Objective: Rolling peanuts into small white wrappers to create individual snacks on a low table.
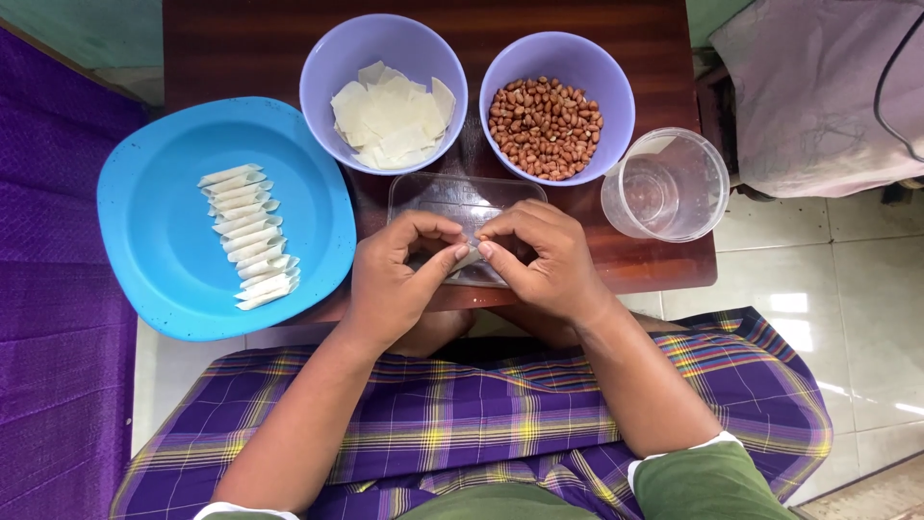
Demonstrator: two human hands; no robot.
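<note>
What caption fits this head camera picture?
Two hands, left hand and right hand, pinch a small white wrapper above a clear tray.

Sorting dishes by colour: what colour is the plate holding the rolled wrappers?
Bright blue plate, seen best in the head view.

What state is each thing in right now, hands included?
Left hand: pinching a small pale wrapper piece.
Right hand: pinching the same piece.
Blue plate: holds a row of rolled wrappers.
Left purple bowl: filled with flat wrapper sheets.
Right purple bowl: full of peanuts.
Clear cup: upright, looks empty.
Clear shallow tray: contents unclear.
</note>
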